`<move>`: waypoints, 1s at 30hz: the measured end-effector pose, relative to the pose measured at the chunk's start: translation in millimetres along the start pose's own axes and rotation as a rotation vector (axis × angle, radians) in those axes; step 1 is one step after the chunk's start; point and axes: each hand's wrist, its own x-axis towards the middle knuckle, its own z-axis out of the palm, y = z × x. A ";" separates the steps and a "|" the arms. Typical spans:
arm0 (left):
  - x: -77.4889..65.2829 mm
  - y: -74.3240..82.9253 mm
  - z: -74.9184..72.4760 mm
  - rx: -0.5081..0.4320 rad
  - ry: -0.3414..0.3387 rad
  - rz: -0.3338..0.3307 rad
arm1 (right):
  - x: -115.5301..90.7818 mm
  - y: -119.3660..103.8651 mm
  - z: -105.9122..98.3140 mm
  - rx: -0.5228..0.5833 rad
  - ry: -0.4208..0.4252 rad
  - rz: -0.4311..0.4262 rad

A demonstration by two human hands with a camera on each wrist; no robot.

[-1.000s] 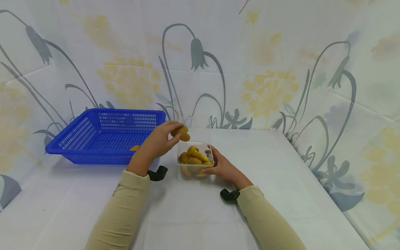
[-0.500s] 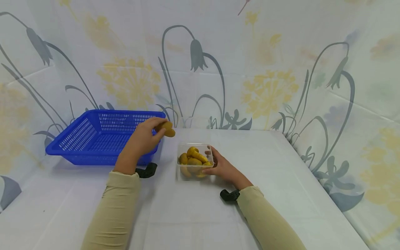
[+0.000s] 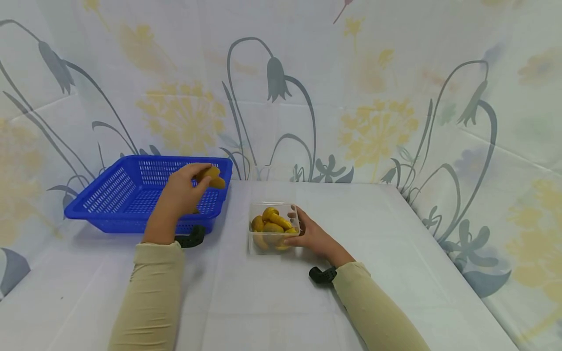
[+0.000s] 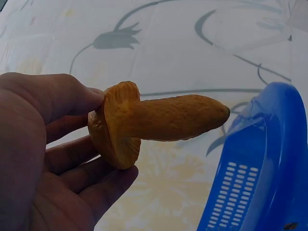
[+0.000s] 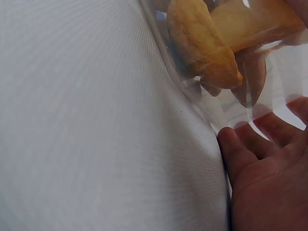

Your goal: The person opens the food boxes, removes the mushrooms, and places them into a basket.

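Note:
In the head view my left hand (image 3: 181, 191) is raised over the right part of a blue perforated basket (image 3: 118, 216). Its thumb and fingers pinch a yellow-brown mushroom (image 3: 213, 178) by the cap. The left wrist view shows that mushroom (image 4: 168, 118) with its thick stem pointing right, toward the basket's edge. Resting on the table, a clear plastic box (image 3: 263, 233) contains several yellow-brown mushrooms (image 3: 273, 217). My right hand (image 3: 318, 239) grips the box's right side, thumb at the front. Up close, the right wrist view shows mushrooms (image 5: 199, 48) through the clear wall, with fingers spread along it.
White cloth covers the table (image 3: 263, 302), and a flower-printed cloth (image 3: 377, 97) hangs behind. The basket stands at the back left, a short gap from the box. A small brownish bit (image 3: 195, 211) shows in the basket beside my left wrist.
My left hand has moved left with the mushroom, from near the box to over the basket. The right hand and the box have stayed in place.

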 end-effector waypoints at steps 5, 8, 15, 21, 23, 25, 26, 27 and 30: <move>-1.6 -8.3 -4.3 0.002 -0.001 -0.026 | 0.7 0.5 -0.9 -0.007 -0.008 -0.004; -2.2 -12.9 -5.7 0.006 -0.005 -0.047 | 0.3 0.2 -0.9 -0.010 -0.010 -0.003; -3.2 -21.0 -5.8 0.012 -0.025 -0.094 | -0.3 0.9 0.2 0.006 -0.006 0.000; -0.9 -33.0 -0.6 0.036 -0.047 -0.116 | 0.8 2.4 0.5 0.017 -0.001 -0.005; 0.8 -36.5 1.8 0.036 -0.060 -0.122 | 0.4 2.2 0.2 0.016 -0.002 -0.003; 2.3 -38.5 4.5 0.031 -0.073 -0.127 | 0.4 1.7 -0.1 0.016 -0.006 0.000; 2.7 -39.0 5.7 0.028 -0.079 -0.130 | 0.2 1.0 -0.4 0.014 -0.011 0.004; 3.1 -39.2 6.6 0.025 -0.088 -0.132 | 0.1 -0.1 -0.8 0.010 -0.019 0.010; 3.5 -39.1 9.4 0.022 -0.113 -0.142 | -6.9 -14.9 -2.2 0.003 -0.038 0.014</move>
